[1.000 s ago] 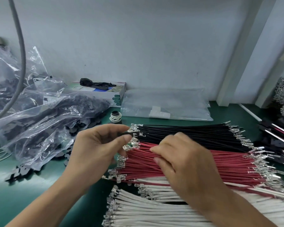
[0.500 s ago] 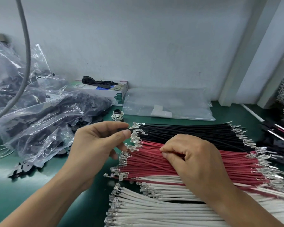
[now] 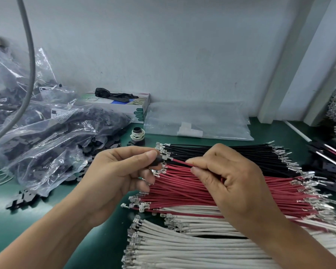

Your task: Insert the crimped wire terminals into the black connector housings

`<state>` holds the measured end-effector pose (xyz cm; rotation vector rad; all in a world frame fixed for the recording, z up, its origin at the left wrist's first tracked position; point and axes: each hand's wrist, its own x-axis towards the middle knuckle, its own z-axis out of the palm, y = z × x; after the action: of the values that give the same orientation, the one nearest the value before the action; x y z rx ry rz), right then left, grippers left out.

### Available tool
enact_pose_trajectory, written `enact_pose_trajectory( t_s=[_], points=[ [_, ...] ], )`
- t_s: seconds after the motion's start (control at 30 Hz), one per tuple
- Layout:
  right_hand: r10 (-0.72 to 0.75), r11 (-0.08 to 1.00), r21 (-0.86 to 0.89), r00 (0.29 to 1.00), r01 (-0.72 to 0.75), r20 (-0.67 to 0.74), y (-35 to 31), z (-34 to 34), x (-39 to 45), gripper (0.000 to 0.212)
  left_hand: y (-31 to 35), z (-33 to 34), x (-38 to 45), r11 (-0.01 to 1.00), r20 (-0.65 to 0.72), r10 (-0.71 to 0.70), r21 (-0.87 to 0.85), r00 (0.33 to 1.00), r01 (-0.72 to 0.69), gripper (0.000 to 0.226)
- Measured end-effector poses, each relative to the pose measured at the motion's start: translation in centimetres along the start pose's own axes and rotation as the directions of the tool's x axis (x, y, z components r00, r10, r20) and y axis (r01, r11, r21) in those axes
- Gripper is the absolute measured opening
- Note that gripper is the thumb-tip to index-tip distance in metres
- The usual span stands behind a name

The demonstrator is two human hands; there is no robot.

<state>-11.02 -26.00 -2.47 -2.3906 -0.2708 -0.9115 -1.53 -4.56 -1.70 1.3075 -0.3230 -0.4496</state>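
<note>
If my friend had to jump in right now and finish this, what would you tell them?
Left hand: pinches a small black connector housing between thumb and forefinger.
Right hand: pinches one red wire, its metal terminal right at the housing's mouth; whether it is seated cannot be told.
Supplies: rows of black wires, red wires and white wires on the green table; more black housings in the plastic bags to the left.
Done: wire picked and lined up.
Left: push the terminal in, then carry on with the other wires.
</note>
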Motion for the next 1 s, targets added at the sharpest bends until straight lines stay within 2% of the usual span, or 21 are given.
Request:
enact_pose_trajectory(
  t_s=[0.2, 0.43, 0.63, 0.77, 1.0],
  points=[
    [-0.047, 0.999, 0.001, 0.999, 0.047, -0.006, -0.3, -0.3, -0.1, 0.025, 0.2, -0.2, 0.1, 0.998, 0.041, -0.043, -0.049, 0.998, 0.045, 0.033],
    [-0.104, 0.987, -0.122, 0.994, 0.105, 0.02, -0.5, -0.5, -0.1, 0.023, 0.2, 0.0, 0.0, 0.996, 0.065, -0.054, -0.061, 0.996, 0.058, 0.032],
    [-0.217, 0.942, -0.25, 0.974, 0.225, 0.058, -0.5, -0.8, -0.1, 0.027, 0.2, -0.1, 0.0, 0.995, 0.079, -0.06, -0.069, 0.995, 0.066, 0.03],
    [-0.212, 0.935, -0.282, 0.976, 0.216, 0.045, -0.5, -1.0, -0.1, 0.029, 0.2, -0.1, 0.0, 0.993, 0.11, -0.071, -0.083, 0.991, 0.08, 0.027],
    [-0.336, 0.857, -0.37, 0.933, 0.36, 0.13, -0.6, -1.2, 0.1, 0.029, 0.3, -0.5, 0.0, 0.993, 0.112, -0.072, -0.082, 0.991, 0.081, 0.029]
  ],
)
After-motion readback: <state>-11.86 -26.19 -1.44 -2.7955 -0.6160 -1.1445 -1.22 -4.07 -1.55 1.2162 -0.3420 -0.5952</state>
